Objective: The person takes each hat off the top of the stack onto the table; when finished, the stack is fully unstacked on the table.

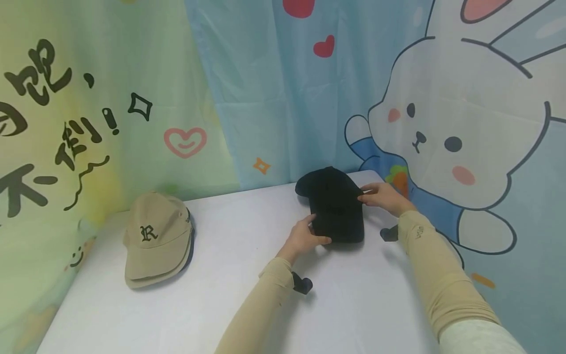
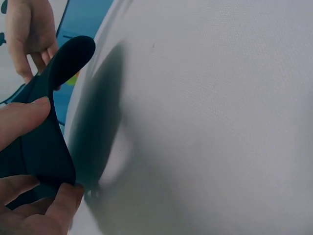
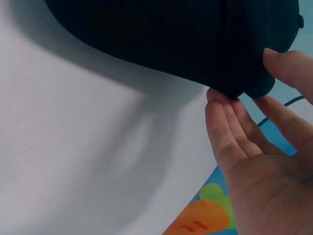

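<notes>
Plainly, the printed curtain (image 1: 247, 88) is the biggest thing facing you, and before it stands your white table (image 1: 230, 255). Toward the table's left edge lies a beige cap (image 1: 161, 231), with more layers showing beneath it. Your black cap (image 1: 338, 206) sits well apart from that, close to the far edge and toward the right side, tilted; whether any of it rests on the table, you cannot tell for sure. Expect it to be light and hard to break: the matte cloth probably won't slip, the body should give under pressure, and the curved flap (image 1: 305, 186) at its left is likely springier. Your left hand (image 1: 305, 238) pinches the near-left side, thumb on one face, fingers on the other. Your right hand (image 1: 383, 196) nips the right side between thumb and fingers. Both seem sound holds; squeeze modestly, since heavy pressure could dent it. The round nub (image 3: 301, 22) looks too small to grip.
</notes>
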The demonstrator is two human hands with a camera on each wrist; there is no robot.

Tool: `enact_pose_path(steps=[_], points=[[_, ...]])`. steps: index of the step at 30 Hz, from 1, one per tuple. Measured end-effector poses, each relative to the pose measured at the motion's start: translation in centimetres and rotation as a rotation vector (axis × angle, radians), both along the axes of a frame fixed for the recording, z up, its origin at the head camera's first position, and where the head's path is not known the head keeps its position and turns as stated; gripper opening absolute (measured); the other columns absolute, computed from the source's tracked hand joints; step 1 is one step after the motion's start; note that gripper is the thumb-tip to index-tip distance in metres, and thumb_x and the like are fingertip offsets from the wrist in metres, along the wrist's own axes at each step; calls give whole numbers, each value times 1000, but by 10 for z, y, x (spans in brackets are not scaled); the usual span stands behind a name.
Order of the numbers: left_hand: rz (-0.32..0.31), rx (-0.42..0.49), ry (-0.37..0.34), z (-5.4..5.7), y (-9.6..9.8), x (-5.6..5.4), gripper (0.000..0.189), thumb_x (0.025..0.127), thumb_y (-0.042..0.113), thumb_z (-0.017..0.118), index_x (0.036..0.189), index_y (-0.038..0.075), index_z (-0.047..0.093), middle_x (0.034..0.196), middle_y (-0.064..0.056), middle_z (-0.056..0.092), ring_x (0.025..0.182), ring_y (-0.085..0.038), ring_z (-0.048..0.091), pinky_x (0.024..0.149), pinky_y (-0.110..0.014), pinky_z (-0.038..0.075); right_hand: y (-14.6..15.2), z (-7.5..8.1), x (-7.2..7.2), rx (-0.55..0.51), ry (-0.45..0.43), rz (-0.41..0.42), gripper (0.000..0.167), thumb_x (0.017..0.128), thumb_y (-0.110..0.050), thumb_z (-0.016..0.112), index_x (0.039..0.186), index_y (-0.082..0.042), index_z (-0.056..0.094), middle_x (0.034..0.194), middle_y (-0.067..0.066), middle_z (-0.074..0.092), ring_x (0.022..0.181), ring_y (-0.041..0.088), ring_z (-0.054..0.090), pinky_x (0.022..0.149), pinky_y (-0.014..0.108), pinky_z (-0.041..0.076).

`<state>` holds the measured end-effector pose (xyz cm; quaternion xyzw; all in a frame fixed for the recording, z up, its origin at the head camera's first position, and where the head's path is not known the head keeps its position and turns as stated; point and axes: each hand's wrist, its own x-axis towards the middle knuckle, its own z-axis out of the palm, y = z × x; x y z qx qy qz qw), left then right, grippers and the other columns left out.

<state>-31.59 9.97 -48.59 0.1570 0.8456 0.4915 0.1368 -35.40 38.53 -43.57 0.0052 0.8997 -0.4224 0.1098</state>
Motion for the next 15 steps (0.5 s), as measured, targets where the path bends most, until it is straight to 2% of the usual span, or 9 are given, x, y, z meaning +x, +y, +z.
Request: enact_pose_path(steps=[6,15], points=[[-24,-18,-2,-1,3,0,92,78,23,85,152,3,34,144,-20,49,128,-29,52,104,-40,41,1,-1,1,-17,3,-5,62,98,-27,62,146,4,38,139,31,49,119,38,57,104,53,39],[-31,-46,25,-8,9,-3,92,78,25,85,151,1,35,148,-18,45,129,-29,51,104,-37,42,5,-6,1,-4,7,-14,63,98,-30,62,147,3,39,140,30,48,119,39,57,104,56,38]])
